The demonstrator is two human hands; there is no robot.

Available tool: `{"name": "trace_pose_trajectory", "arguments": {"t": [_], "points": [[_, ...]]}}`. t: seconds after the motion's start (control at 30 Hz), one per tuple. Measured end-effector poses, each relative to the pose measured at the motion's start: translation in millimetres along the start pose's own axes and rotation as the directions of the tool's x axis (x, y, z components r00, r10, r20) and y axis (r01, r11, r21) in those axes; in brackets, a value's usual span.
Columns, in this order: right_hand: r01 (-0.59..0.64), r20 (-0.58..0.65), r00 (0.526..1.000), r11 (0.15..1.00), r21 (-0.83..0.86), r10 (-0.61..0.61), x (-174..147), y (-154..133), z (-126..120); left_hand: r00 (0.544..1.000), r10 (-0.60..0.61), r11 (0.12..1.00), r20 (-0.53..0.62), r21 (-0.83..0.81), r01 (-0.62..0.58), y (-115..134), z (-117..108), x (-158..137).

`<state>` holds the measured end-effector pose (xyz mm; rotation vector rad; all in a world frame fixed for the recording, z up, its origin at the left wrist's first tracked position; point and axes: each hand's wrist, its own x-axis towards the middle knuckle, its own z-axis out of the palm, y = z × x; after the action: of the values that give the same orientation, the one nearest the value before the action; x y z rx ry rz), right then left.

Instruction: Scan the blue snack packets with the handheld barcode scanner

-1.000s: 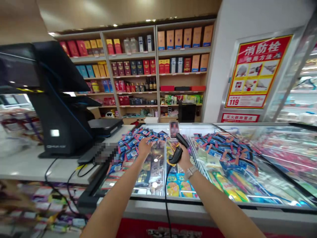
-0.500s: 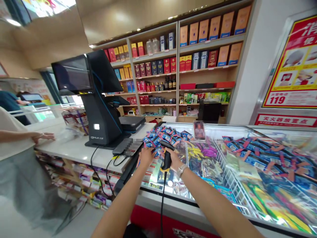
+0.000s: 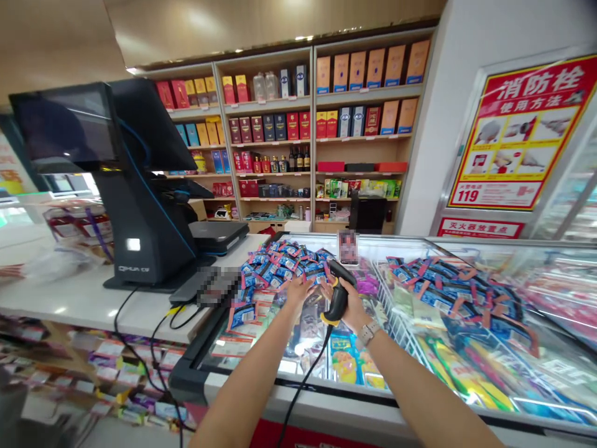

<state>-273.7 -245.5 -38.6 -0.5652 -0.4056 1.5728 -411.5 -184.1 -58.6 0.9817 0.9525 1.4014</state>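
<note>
My right hand [image 3: 353,305] is wrapped round a black and yellow handheld barcode scanner [image 3: 338,300], its cable hanging down toward me. Close beside it, my left hand [image 3: 298,292] has its fingers closed at the lower edge of a small blue and pink packet [image 3: 315,271]. The fingertips are partly hidden. Behind and left of the hands spreads a heap of similar packets [image 3: 275,264] on the glass top of a chest freezer [image 3: 219,372]. One loose packet [image 3: 243,315] lies nearer, at the left.
A checkout terminal [image 3: 144,230] stands on the white counter [image 3: 69,305] at left, with cables over the edge. A pixelated phone-like card [image 3: 347,247] stands behind the heap. More blue packets [image 3: 448,286] lie on the right. Shelves of boxes [image 3: 289,127] line the back.
The view has turned right, and the person at the left has left the frame. Both hands have moved right over the freezer, the scanner with them. The near loose packet shows more fully.
</note>
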Motion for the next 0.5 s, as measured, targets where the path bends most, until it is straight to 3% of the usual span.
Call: {"name": "trace_pose_trajectory", "arguments": {"t": [0.1, 0.17, 0.23, 0.3, 0.4, 0.5], "points": [[0.052, -0.053, 0.996, 0.971, -0.232, -0.066, -4.4, -24.6, -16.6, 0.997, 0.032, 0.998, -0.068, -0.056, -0.036, -10.6, 19.4, 11.9], [0.093, -0.016, 0.994, 0.905, -0.414, -0.109, -7.5, -39.2, -23.1, 0.992, 0.068, 0.997, -0.104, -0.035, -0.072, -14.2, 24.5, 17.9], [0.154, 0.064, 0.987, 0.788, -0.596, -0.144, -10.7, -50.1, -25.4, 0.989, 0.107, 0.994, -0.102, 0.006, -0.107, -16.2, 25.3, 21.0], [0.198, 0.122, 0.979, 0.618, -0.76, -0.164, -14.2, -56.3, -24.1, 0.988, 0.132, 0.991, -0.083, 0.033, -0.13, -17.5, 23.9, 21.0], [0.184, 0.139, 0.98, 0.373, -0.909, -0.145, -20.0, -58.4, -18.9, 0.988, 0.12, 0.992, -0.093, 0.047, -0.116, -18.6, 21.6, 18.3], [0.152, 0.122, 0.984, 0.262, -0.953, -0.127, -25.1, -57.4, -13.7, 0.983, 0.09, 0.996, -0.158, 0.026, -0.087, -19.6, 20.4, 16.5]]}}
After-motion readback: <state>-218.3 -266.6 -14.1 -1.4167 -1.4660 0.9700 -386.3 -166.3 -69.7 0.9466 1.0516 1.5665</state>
